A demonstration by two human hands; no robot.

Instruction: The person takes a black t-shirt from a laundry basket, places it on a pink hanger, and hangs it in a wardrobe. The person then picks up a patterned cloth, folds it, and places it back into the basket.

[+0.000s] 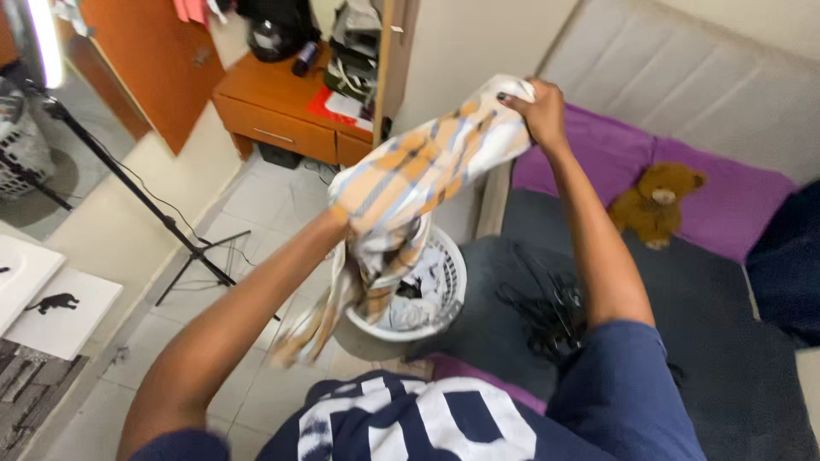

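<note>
- Two hands up in front of the camera, and a plaid shirt [427, 166] in orange, white and blue is stretched between them, held in the air above the floor.
- Right hand [538, 109] is high, fingers clamped on the top end of the cloth, near the padded headboard [683, 85].
- Left hand [346, 213] is lower and buried in the fabric; it looks closed on the cloth, though the fingers themselves are hidden.
- Loose shirt tails hang down blurred, brushing over the rim of the white laundry basket [448, 290].
- That round, slotted basket sits on the floor right below the shirt, with crumpled light-coloured clothes and something dark inside.
- Pale tiled floor [256, 205] runs out to the left; the bed with a dark grey cover [709, 324] takes the right side, and the basket sits just beside its edge.
- On the bed: a tangle of black hangers [547, 312] near the right forearm, a purple sheet [615, 154] at the head, and a brown teddy bear [656, 203] sitting on it.
- Further back, an orange wooden cabinet [282, 111] with drawers, cluttered with dark items on top.
- Left side, a black light stand [128, 183] spreads its legs across the tiles, and a second white basket [21, 154] is at the edge of the frame.
</note>
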